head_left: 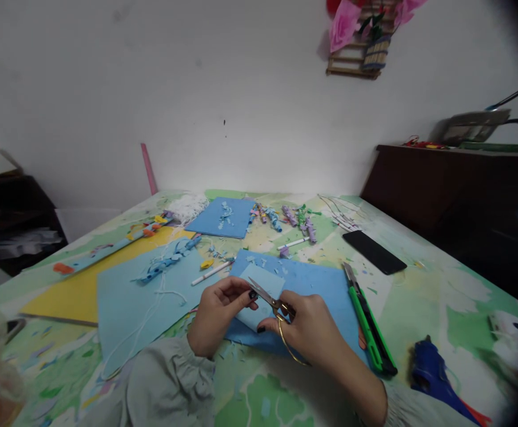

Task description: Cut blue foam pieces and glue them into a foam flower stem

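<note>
My right hand grips a pair of gold-handled scissors, its fingers in the loops. The blades point up and left, to the fingertips of my left hand. That hand is closed in a pinch, and whatever lies between its fingers is too small or hidden to make out. Below the blades, a small light blue sheet lies on a larger blue sheet. Small blue paper scraps are scattered at its upper edge.
A green utility knife lies right of the blue sheet, with a black phone beyond it. A blue glue gun rests at the right. Leftward are a light blue sheet, a yellow sheet and a fringed blue roll.
</note>
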{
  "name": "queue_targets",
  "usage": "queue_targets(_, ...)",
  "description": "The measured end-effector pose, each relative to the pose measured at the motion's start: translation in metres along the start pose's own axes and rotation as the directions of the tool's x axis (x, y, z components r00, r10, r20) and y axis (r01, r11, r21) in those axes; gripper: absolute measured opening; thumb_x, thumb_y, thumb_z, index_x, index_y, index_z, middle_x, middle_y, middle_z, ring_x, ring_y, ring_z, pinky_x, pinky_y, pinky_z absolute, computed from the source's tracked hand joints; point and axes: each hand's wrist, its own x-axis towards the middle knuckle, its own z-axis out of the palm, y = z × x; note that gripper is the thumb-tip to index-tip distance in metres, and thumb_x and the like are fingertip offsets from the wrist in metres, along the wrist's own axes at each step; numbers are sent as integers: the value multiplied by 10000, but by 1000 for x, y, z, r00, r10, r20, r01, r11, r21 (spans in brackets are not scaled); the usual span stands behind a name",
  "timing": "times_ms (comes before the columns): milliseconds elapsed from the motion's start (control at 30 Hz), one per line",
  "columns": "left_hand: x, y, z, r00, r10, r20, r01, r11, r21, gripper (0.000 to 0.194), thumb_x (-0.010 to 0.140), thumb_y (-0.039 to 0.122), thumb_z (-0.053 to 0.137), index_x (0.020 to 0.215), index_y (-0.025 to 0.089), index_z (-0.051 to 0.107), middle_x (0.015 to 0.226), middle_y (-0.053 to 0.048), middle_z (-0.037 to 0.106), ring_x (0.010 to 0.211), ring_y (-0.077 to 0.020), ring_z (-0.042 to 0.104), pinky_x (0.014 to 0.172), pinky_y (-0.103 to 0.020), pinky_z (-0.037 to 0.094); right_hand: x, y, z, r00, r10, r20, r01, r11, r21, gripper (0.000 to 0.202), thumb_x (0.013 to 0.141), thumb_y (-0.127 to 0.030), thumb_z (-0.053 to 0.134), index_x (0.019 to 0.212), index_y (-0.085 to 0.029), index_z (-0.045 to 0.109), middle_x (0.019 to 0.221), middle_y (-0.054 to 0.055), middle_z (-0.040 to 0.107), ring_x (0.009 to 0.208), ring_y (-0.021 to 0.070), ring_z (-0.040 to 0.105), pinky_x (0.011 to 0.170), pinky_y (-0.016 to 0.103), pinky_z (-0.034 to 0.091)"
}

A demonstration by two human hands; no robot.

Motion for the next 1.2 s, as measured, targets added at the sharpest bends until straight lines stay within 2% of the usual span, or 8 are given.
queue_targets(667, 2, 4, 0, 999, 20, -30, -21, 1000, -20, 188, 647, 248, 742, 735, 129, 626, 636, 4, 650, 579, -120, 625, 612, -230, 498, 0, 0, -5, 1000, 11, -5, -11, 999, -45, 426, 684, -613, 634, 648, -189, 600, 538, 0, 592, 476, 115, 464, 486, 234, 202)
queue_targets(967, 2, 3, 0, 999, 25, -40, -26, 1000, -15, 200, 630, 261, 752, 723, 132, 631, 633, -4, 650, 574, -137, 629, 609, -252, 504, 0, 2, -4, 1000, 0, -6, 0, 999, -43, 410, 703, -595, 627, 639, -190, 615, 532, 2, 593, 479, 116, 473, 489, 239, 210)
queue_targets(1200, 2, 4, 0, 998, 24, -59, -25, 1000, -5, 199, 631, 268, 752, 716, 131, 635, 621, 3, 637, 568, -132, 625, 599, -244, 499, 1, 1, -5, 998, 62, -5, -62, 998, 30, 397, 691, -561, 660, 606, -182, 577, 521, -10, 567, 480, 109, 422, 489, 227, 216)
